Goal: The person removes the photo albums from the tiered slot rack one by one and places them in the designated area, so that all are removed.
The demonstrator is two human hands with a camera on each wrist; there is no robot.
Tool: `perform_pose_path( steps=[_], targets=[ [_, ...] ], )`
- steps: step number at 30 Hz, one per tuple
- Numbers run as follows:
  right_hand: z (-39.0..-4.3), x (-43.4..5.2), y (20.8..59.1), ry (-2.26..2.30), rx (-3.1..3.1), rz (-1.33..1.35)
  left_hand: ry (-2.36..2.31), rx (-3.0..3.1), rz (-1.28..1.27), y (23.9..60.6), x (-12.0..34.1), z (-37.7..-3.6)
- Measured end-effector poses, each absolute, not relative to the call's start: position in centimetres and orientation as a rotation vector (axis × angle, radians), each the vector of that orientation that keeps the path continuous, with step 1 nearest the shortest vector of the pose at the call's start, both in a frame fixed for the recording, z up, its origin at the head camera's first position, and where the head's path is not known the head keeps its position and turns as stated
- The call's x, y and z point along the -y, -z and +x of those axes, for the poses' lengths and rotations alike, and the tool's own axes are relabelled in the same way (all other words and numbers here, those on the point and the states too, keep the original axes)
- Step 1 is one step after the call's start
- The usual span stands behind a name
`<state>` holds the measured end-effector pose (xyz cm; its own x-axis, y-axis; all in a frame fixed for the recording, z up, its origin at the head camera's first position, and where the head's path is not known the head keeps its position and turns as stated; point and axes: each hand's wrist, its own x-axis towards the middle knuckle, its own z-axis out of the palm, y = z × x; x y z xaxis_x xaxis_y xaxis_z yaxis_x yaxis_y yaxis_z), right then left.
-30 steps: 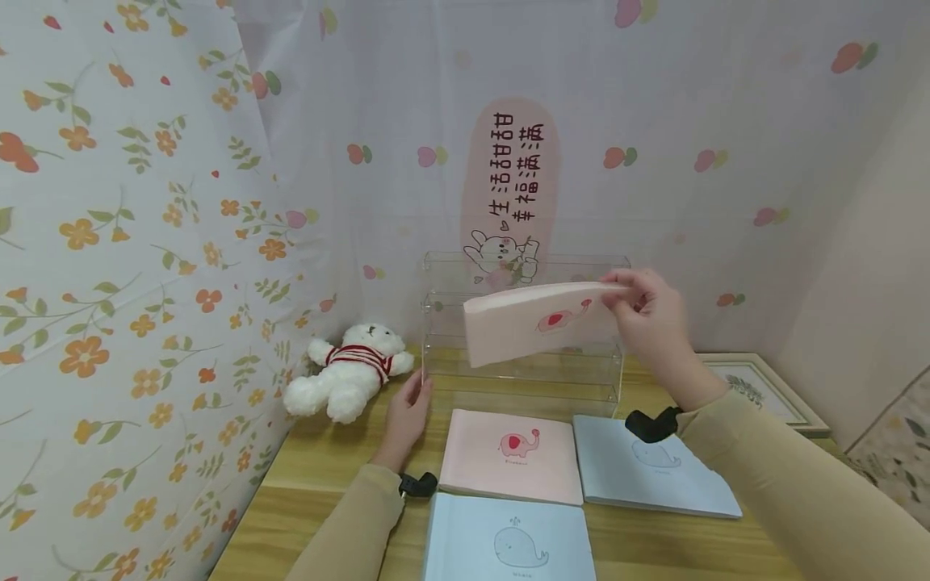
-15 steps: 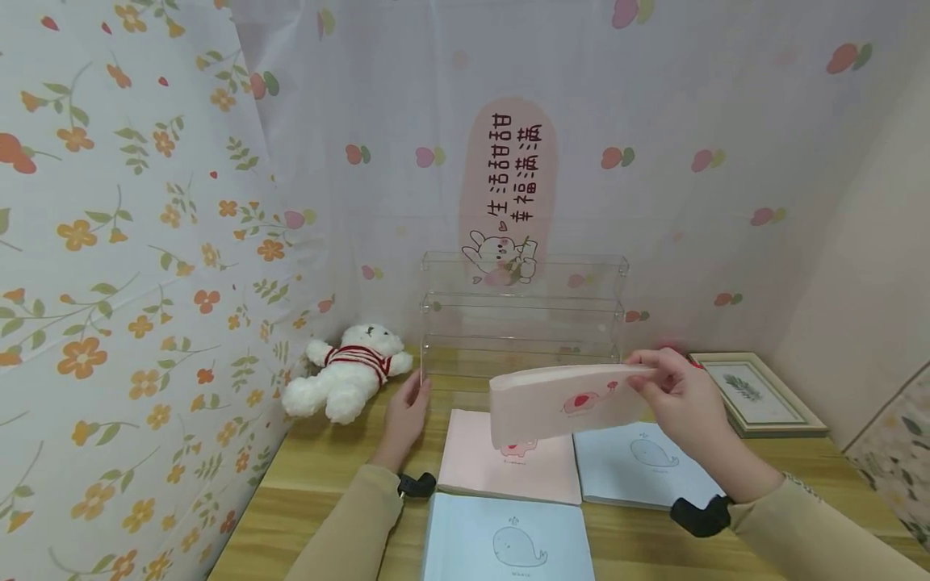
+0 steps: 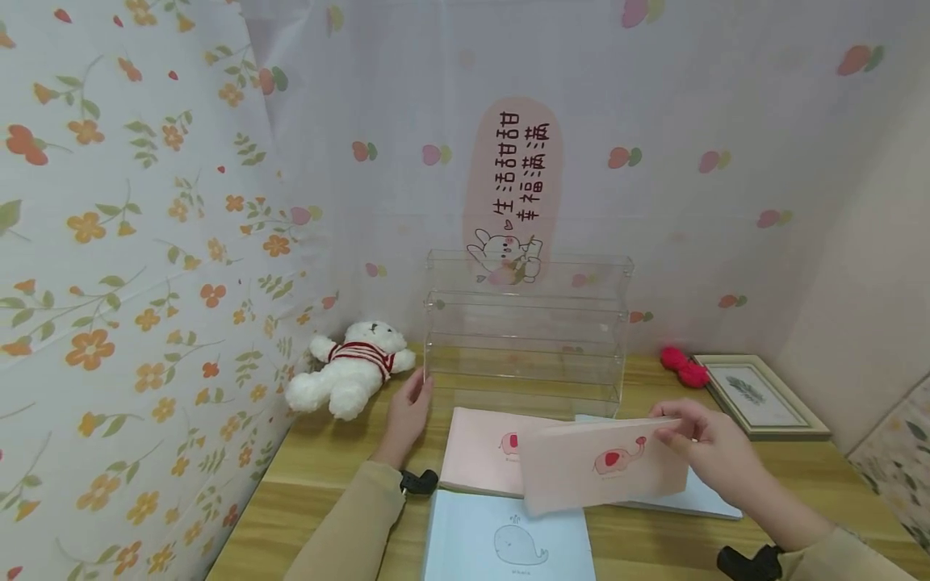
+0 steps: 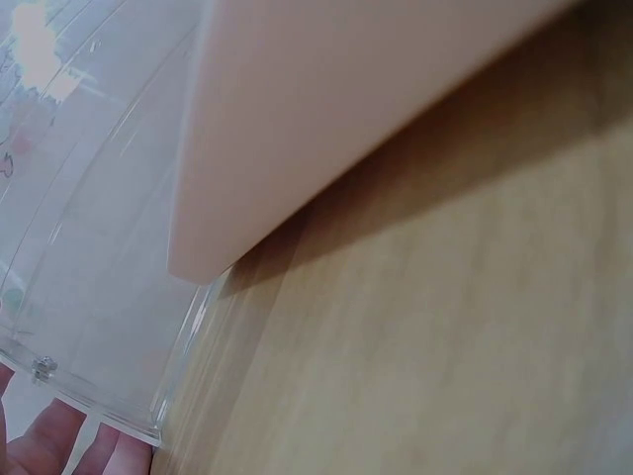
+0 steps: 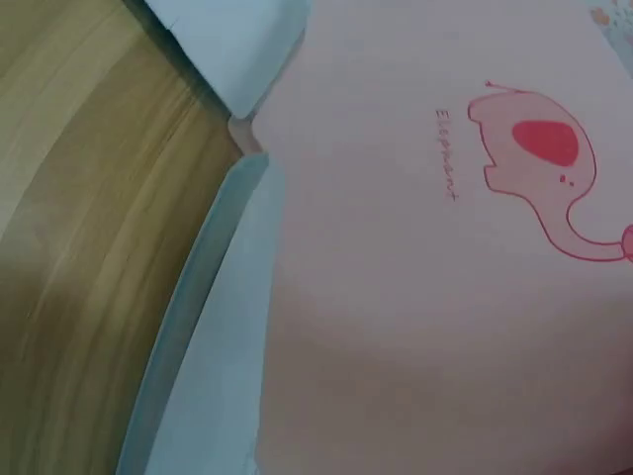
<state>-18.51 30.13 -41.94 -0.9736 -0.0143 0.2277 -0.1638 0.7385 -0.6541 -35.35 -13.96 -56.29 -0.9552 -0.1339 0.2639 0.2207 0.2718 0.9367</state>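
Observation:
My right hand [image 3: 708, 444] pinches the right end of a pink elephant notebook [image 3: 567, 472], tilted over the other notebooks. Its cover fills much of the right wrist view. Beneath it in the head view are a second pink elephant notebook [image 3: 475, 452] and a blue notebook [image 3: 715, 499], both partly covered. A blue whale notebook [image 3: 465, 532] lies nearest the front. At the left side of a clear tiered rack [image 3: 526, 377], my left hand [image 3: 407, 415] grips the edge. The left wrist view shows its fingers [image 4: 49, 435] behind the clear panel.
A white teddy bear [image 3: 349, 379] in a striped top lies left of the rack. To the right are a red bow-shaped item [image 3: 683, 367] and a picture frame [image 3: 759, 395] lying flat. Patterned cloth [image 3: 654, 202] hangs behind the wooden table [image 3: 305, 484].
My right hand has brought the pink elephant notebook down from in front of the rack toward the notebooks on the table, uncovering the red item. My left hand stays at the rack.

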Motion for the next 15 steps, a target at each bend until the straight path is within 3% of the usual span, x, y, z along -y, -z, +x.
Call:
perform_pose_path(
  steps=[15],
  targets=[
    [-18.5, -37.6, 43.4, -1.300, 3.032, 0.403, 1.751, 2.262, -0.069, 56.3, 13.8, -35.4]
  ],
)
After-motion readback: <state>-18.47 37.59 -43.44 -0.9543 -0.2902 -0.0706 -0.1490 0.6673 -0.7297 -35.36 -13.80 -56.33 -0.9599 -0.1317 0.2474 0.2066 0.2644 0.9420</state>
